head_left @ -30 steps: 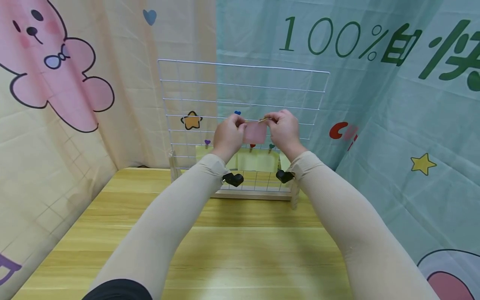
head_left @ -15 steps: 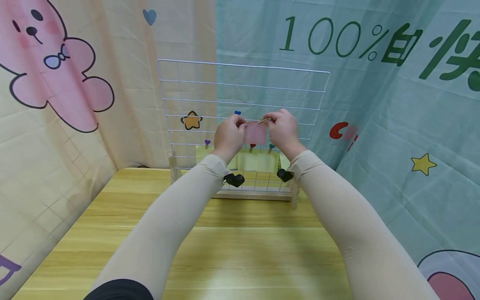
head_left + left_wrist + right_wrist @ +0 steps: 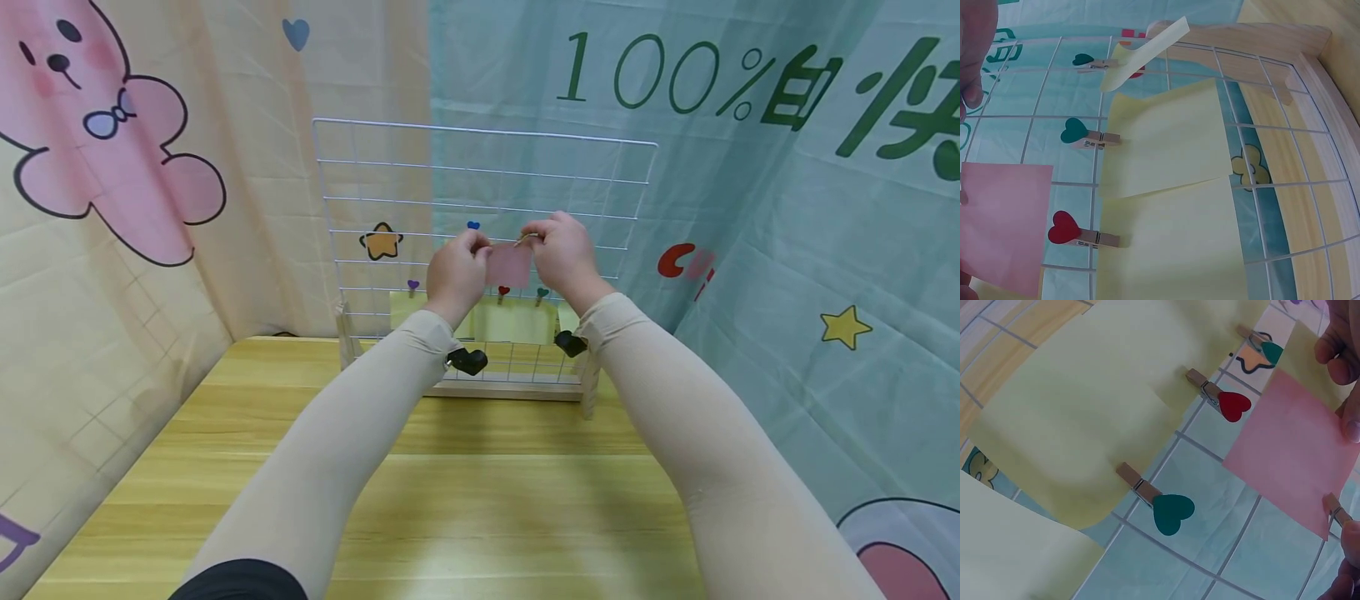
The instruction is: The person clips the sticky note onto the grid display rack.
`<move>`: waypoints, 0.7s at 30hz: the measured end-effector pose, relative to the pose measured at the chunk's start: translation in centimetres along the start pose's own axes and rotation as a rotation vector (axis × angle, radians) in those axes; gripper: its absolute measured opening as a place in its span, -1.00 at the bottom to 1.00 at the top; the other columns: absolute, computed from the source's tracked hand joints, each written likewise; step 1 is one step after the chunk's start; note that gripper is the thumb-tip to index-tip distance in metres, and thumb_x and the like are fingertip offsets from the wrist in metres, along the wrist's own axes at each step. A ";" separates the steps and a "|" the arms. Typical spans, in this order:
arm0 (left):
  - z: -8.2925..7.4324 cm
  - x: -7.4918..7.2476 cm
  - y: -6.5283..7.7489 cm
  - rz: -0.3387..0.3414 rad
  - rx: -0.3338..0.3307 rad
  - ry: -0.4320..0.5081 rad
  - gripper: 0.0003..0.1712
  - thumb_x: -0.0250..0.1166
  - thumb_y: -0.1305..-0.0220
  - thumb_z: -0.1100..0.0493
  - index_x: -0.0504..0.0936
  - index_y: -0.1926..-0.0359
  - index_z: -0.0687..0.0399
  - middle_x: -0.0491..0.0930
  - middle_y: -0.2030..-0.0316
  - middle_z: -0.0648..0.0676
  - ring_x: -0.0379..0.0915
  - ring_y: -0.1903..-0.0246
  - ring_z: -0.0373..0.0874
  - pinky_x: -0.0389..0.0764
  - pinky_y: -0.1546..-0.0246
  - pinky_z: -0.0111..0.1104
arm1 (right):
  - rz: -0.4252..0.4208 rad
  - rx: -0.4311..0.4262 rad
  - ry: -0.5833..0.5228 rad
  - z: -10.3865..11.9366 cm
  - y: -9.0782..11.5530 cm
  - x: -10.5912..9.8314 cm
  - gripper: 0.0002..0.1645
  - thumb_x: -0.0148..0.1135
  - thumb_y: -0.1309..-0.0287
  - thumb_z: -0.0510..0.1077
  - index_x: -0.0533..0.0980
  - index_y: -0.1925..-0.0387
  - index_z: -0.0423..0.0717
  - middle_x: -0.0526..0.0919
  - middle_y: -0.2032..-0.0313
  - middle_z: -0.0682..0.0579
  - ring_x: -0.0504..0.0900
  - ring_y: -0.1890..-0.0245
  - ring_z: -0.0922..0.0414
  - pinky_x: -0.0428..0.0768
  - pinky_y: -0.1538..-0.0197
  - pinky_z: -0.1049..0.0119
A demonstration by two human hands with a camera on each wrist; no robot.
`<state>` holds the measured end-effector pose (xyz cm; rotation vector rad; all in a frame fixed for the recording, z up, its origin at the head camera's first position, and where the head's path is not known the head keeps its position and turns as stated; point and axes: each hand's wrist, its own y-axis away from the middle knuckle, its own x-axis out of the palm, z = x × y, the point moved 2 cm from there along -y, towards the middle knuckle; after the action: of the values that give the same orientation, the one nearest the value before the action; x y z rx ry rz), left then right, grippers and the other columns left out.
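Observation:
A pink square sticky note is held upright against the wire grid, its upper part between my hands in the head view. My left hand pinches its left side near the top. At the note's top right corner, my right hand pinches a small wooden clothespin, whose tip overlaps the pink paper. Part of a yellow sticky note shows behind the pink one, close to the left fingers. Below, yellow sticky notes hang from clothespins with a red heart and a green heart.
The white wire grid stands in a wooden base at the back of the wooden table. Higher on the grid is a blue heart; a purple heart sits lower left. Printed curtains enclose the table.
My right hand has risen slightly at the note's corner, still pinching the clothespin. The left hand and the pink note stay nearly in place.

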<state>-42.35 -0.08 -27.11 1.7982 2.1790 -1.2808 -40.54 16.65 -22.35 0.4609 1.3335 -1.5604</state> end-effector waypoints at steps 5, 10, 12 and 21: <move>0.0 0.1 0.0 -0.014 0.008 -0.002 -0.79 0.18 -0.61 0.00 0.70 0.04 -0.06 0.79 0.09 0.00 0.69 0.19 -0.06 0.70 0.21 -0.18 | 0.017 -0.006 0.016 -0.1 -0.2 0.0 -0.65 0.07 -0.59 -0.16 0.72 -0.15 -0.01 0.61 0.03 -0.13 0.53 0.09 -0.09 0.59 0.05 0.03; -0.1 0.1 0.0 -0.011 -0.001 0.001 -0.78 0.18 -0.62 0.00 0.71 0.05 -0.06 0.79 0.08 0.00 0.70 0.16 -0.05 0.71 0.18 -0.18 | 0.034 -0.011 0.036 -0.1 -0.3 0.1 -0.63 0.07 -0.61 -0.10 0.69 -0.22 0.02 0.65 -0.04 -0.11 0.57 0.05 -0.08 0.60 0.04 0.05; -0.1 0.1 0.0 -0.010 0.000 0.005 -0.78 0.18 -0.62 0.01 0.71 0.05 -0.05 0.79 0.07 0.01 0.70 0.15 -0.05 0.72 0.17 -0.17 | 0.036 -0.015 0.045 -0.1 -0.3 0.1 -0.62 0.06 -0.61 -0.09 0.69 -0.23 0.03 0.67 -0.04 -0.10 0.58 0.06 -0.07 0.60 0.05 0.05; 0.0 0.1 0.0 -0.005 -0.013 0.030 -0.80 0.18 -0.62 0.02 0.70 0.06 -0.07 0.79 0.07 0.00 0.71 0.14 -0.05 0.74 0.16 -0.17 | 0.059 -0.007 0.048 0.0 -0.3 0.0 -0.60 -0.01 -0.63 -0.12 0.68 -0.23 0.04 0.67 -0.08 -0.10 0.56 0.02 -0.06 0.58 0.04 0.07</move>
<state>-42.34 -0.02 -27.18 1.8210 2.2031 -1.2455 -40.85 16.63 -22.20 0.5314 1.3499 -1.5040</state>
